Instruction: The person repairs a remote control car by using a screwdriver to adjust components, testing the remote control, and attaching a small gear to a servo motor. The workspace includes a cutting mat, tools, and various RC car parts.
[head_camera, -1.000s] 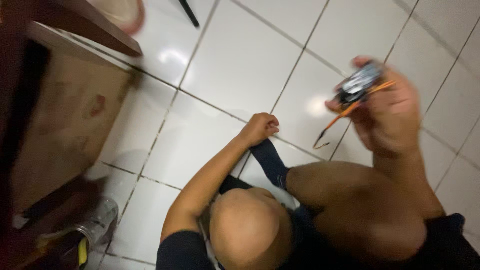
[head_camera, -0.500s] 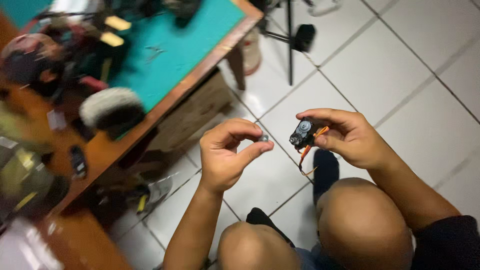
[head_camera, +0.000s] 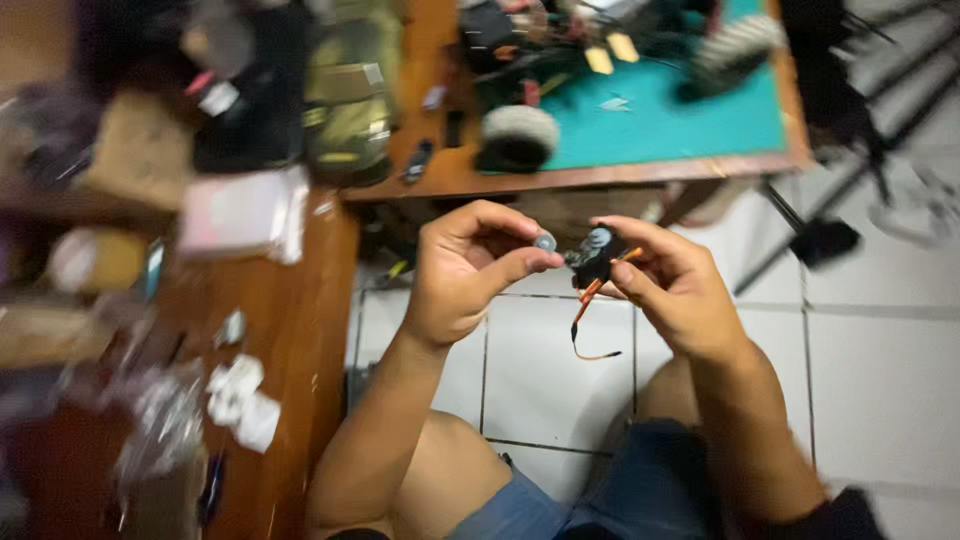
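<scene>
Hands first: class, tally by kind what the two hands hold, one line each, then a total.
Small round grey part, pinched in the left hand: 1
Small black motor unit with orange wire, in the right hand: 1
Total: 2

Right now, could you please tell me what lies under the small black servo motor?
Under the servo motor, its orange wire dangles over white floor tiles. The right hand's fingers hide its underside.

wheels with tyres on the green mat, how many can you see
2: one pale wheel at the green mat near-left edge, one near its far right. The picture is blurred, so clutter may hide others.
</scene>
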